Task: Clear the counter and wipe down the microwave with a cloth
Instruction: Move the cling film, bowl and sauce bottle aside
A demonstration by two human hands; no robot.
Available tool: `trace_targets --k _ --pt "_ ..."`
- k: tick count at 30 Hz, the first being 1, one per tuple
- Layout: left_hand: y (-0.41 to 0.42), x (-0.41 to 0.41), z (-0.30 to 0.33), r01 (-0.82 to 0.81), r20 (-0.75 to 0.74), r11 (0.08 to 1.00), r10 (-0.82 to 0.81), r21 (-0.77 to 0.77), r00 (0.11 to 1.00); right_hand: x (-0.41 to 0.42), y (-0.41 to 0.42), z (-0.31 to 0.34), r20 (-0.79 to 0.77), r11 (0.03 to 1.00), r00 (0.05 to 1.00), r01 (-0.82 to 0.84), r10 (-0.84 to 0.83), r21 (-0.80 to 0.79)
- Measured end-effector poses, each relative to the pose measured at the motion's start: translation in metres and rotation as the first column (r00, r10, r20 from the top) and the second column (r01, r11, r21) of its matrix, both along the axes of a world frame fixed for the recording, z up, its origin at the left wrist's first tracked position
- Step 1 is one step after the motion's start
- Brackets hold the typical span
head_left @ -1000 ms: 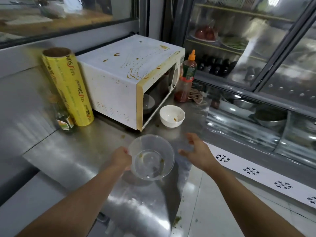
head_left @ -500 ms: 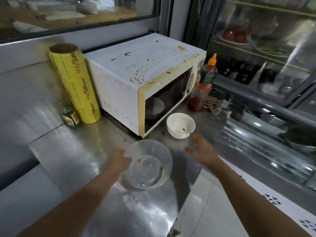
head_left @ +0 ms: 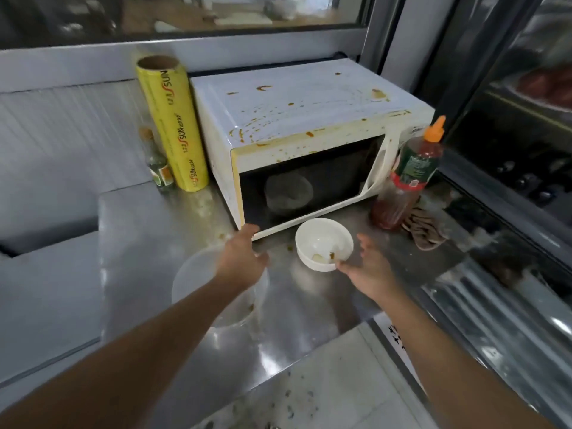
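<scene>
A white microwave [head_left: 294, 113], spattered with brown sauce on its top and front, stands on the steel counter [head_left: 148, 243]. In front of its door sits a small white bowl [head_left: 318, 239] with food scraps inside. My right hand [head_left: 368, 267] is just right of that bowl, fingers spread and thumb close to the rim. A clear plastic bowl [head_left: 198, 283] rests on the counter under my left wrist. My left hand [head_left: 241, 258] stretches past the clear bowl's rim with fingers loose, the fingertips near the microwave's lower left corner.
A yellow cling-wrap roll [head_left: 173, 125] and a small glass bottle [head_left: 159, 168] stand left of the microwave. A red sauce bottle [head_left: 405, 184] and a crumpled brown cloth [head_left: 424, 230] lie to its right. A glass display case [head_left: 510, 134] borders the right side.
My left hand has let go of the clear bowl's rim and moved forward. My right hand has closed in on the white bowl. The camera view has swung to face the microwave door.
</scene>
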State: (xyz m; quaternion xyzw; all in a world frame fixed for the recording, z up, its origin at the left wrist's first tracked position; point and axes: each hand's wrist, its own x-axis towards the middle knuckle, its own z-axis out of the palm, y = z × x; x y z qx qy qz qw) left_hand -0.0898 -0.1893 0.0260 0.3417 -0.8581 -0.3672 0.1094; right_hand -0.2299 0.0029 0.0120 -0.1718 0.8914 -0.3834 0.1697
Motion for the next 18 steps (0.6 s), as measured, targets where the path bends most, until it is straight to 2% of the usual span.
trace_targets --k 3,9,13,18 --pt "0.019 -0.027 -0.004 0.02 0.021 0.999 -0.02 0.034 1.0 -0.019 0.002 -0.007 0.028 0.997 0.999 -0.038 0.037 0.063" --pt "0.039 -0.07 -0.024 0.015 0.132 0.982 -0.041 0.187 0.99 -0.043 -0.001 -0.025 0.113 0.995 0.991 -0.078 0.07 0.067" --pt "0.043 -0.085 -0.035 -0.022 0.173 0.975 -0.017 0.222 0.985 -0.05 -0.007 -0.034 0.221 0.994 0.969 -0.113 0.108 0.008" --pt "0.042 -0.089 -0.038 -0.019 0.111 0.947 -0.018 0.321 0.994 -0.049 -0.011 -0.039 0.281 0.995 0.958 -0.04 0.065 -0.092"
